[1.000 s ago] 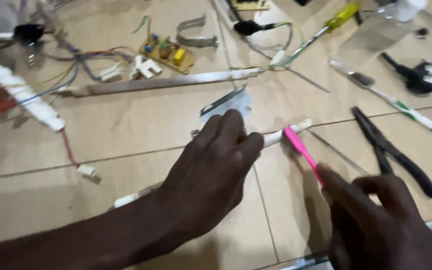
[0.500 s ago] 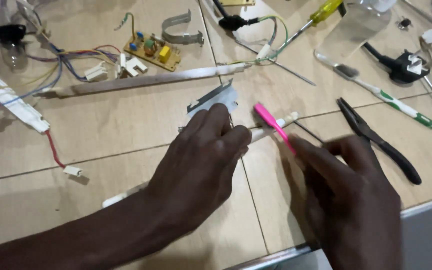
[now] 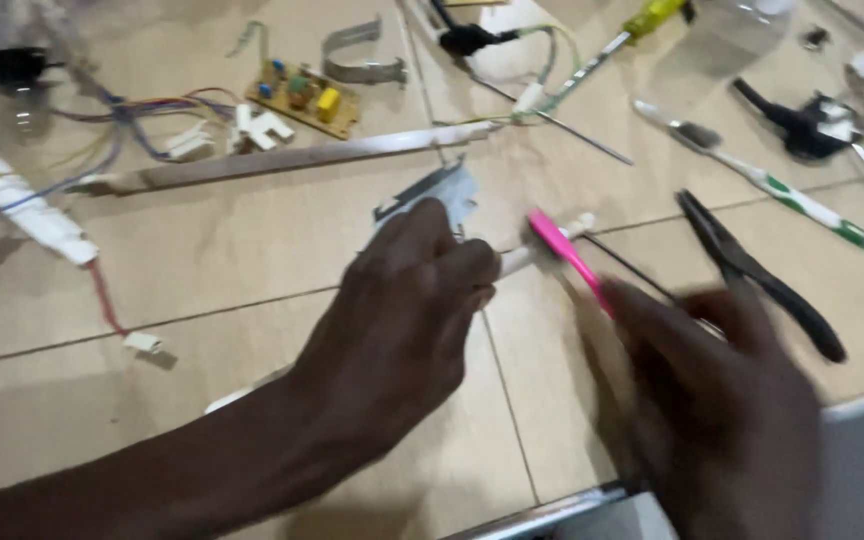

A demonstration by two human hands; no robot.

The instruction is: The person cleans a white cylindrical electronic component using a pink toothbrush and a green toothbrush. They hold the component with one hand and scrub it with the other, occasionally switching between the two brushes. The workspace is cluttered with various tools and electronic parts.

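Pink plastic marks the small tool [image 3: 569, 258] that the right hand [image 3: 722, 400] holds by its lower end, the handle slanting up and left so that its tip meets the end of a thin white tube [image 3: 542, 245]. That grip is clenched around the tool, though blur hides how the fingers sit. The left hand [image 3: 407, 300] is closed around the near length of the same tube and holds it low over the tiled counter [image 3: 252, 250], seemingly to steady the tube while the tool works at its end, which pokes out just past the knuckles. A bent grey metal piece [image 3: 432, 192] shows just behind the left hand; whether the hand touches it I cannot tell.

Other things lie spread flat and apart, as if laid out for reach. Black pliers [image 3: 757, 275] lie to the right of the hands, and beyond them a white and green screwdriver [image 3: 782, 195]. A yellow-handled screwdriver [image 3: 617, 35] lies at the far edge. A long metal strip [image 3: 292, 158] runs across the counter, with a small yellowish circuit board [image 3: 304, 98] and a bundle of coloured wires [image 3: 142, 115] behind it. A white ribbed part [image 3: 17, 200] lies at the far left, with a red wire running from it toward a small white connector [image 3: 142, 342]. No packages, labels or signs show clearly
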